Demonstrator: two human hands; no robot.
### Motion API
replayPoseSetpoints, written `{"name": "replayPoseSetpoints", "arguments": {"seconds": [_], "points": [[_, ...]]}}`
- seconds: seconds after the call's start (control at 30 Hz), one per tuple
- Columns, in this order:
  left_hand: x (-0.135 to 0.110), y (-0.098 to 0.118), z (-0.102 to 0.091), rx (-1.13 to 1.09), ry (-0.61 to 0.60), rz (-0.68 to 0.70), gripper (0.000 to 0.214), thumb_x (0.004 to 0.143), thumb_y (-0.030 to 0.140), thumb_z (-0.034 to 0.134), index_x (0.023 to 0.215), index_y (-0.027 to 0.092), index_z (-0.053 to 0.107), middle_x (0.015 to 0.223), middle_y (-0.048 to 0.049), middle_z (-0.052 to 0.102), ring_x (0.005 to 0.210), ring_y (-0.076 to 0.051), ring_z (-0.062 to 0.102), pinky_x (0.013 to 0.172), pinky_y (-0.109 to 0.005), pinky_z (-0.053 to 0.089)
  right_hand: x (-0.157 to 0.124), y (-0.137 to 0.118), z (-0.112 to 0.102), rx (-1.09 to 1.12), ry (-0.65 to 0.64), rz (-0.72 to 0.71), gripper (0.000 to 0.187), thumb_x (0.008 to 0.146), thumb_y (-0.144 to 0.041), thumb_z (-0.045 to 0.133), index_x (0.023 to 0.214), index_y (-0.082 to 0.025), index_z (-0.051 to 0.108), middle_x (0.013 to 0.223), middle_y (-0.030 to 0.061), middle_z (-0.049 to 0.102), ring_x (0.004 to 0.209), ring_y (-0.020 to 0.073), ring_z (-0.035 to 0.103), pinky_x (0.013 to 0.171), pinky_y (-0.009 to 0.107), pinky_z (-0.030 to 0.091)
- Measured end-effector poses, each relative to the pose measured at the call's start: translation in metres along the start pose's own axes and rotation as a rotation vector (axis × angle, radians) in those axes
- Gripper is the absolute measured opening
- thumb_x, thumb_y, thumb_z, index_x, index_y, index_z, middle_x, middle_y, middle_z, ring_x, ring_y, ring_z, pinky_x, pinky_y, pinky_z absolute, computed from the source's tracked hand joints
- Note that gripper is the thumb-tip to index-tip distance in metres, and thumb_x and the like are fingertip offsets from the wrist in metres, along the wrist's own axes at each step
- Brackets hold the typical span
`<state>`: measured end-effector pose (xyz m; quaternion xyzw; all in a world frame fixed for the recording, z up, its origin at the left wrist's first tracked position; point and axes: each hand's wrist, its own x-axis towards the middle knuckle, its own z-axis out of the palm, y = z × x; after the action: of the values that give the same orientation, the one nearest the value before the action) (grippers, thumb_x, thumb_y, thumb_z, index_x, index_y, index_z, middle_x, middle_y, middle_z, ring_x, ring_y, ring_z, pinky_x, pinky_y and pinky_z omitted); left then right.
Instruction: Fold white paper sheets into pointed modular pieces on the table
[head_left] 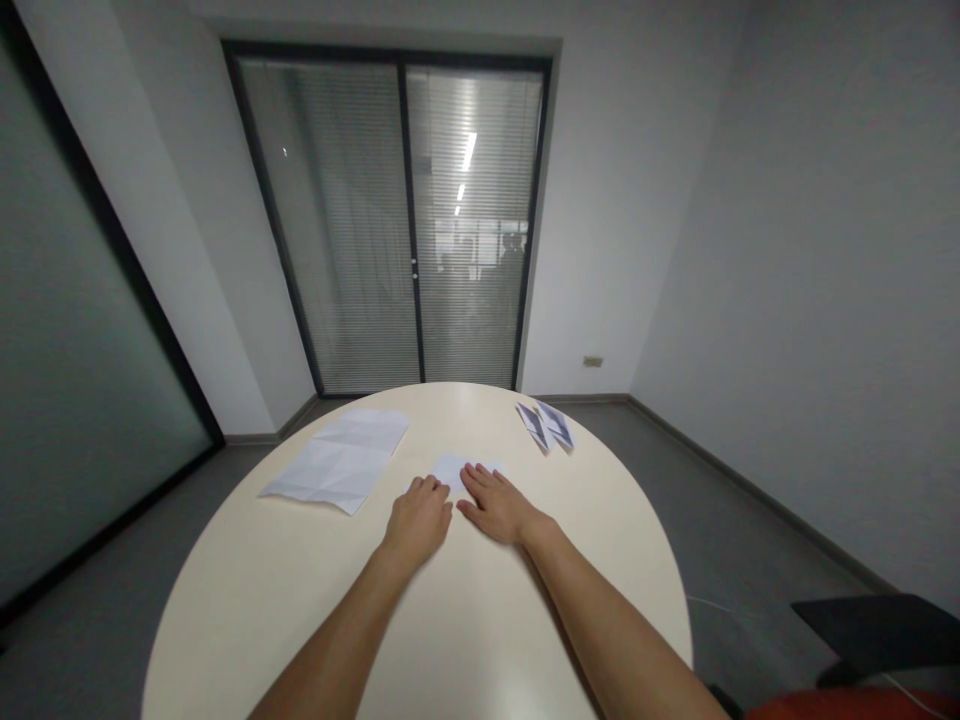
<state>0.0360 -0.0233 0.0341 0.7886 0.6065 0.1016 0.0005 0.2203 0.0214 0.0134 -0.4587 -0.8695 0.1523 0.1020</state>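
A small piece of white paper (pixel 451 468) lies on the round table, partly hidden under my hands. At its left edge is my left hand (pixel 420 515), fingers curled in and closed on the paper's edge. My right hand (pixel 495 500) presses flat on the right part of the same paper, its fingers stretched out. To the left lies a larger creased white sheet (pixel 341 455), its fold lines showing and its near edge slightly raised. Neither hand touches that sheet.
Folded paper pieces with dark printing (pixel 546 427) lie near the table's far right edge. The round cream table (pixel 300 600) fills the foreground. A chair with a black armrest (pixel 885 630) and red seat stands at the lower right. Glass panels with blinds (pixel 390 230) stand beyond.
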Motion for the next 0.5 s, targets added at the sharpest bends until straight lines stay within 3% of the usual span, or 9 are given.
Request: {"name": "replayPoseSetpoints", "arguments": {"seconds": [0.13, 0.27, 0.4, 0.5], "points": [[-0.004, 0.0, -0.002, -0.012, 0.011, 0.003, 0.034, 0.1, 0.032, 0.042, 0.122, 0.024, 0.066, 0.123, -0.0116, 0.062, 0.117, -0.026, 0.053, 0.091, -0.036, 0.049, -0.001, 0.005, 0.0, -0.014, 0.031, 0.101, 0.074, 0.101, -0.056, 0.032, 0.158, -0.009, 0.027, 0.164, 0.0179, 0.021, 0.154, 0.0292, 0.016, 0.123, 0.049, 0.015], [-0.005, 0.002, 0.002, -0.014, 0.04, 0.01, 0.039, 0.102, 0.038, 0.038, 0.128, 0.026, 0.064, 0.124, -0.0118, 0.062, 0.116, -0.027, 0.052, 0.091, -0.038, 0.049, -0.002, 0.007, -0.002, -0.03, 0.074, 0.111, 0.07, 0.101, -0.053, 0.036, 0.155, -0.009, 0.033, 0.162, 0.0197, 0.028, 0.152, 0.0299, 0.022, 0.121, 0.049, 0.02], [-0.004, 0.002, 0.009, 0.001, 0.067, 0.004, 0.04, 0.102, 0.041, 0.038, 0.13, 0.026, 0.063, 0.125, -0.0123, 0.061, 0.117, -0.028, 0.051, 0.096, -0.039, 0.046, -0.005, 0.005, -0.012, -0.075, 0.12, 0.037, 0.051, 0.097, -0.046, 0.049, 0.138, -0.016, 0.056, 0.149, 0.0162, 0.052, 0.142, 0.03, 0.042, 0.113, 0.045, 0.032], [-0.003, 0.0, 0.012, 0.005, 0.077, -0.004, 0.04, 0.102, 0.041, 0.038, 0.129, 0.026, 0.064, 0.125, -0.0121, 0.061, 0.117, -0.028, 0.052, 0.1, -0.04, 0.043, -0.008, 0.001, -0.022, -0.113, 0.131, -0.006, 0.032, 0.095, -0.04, 0.052, 0.108, -0.019, 0.072, 0.118, 0.0123, 0.072, 0.124, 0.0275, 0.058, 0.104, 0.037, 0.039]]}}
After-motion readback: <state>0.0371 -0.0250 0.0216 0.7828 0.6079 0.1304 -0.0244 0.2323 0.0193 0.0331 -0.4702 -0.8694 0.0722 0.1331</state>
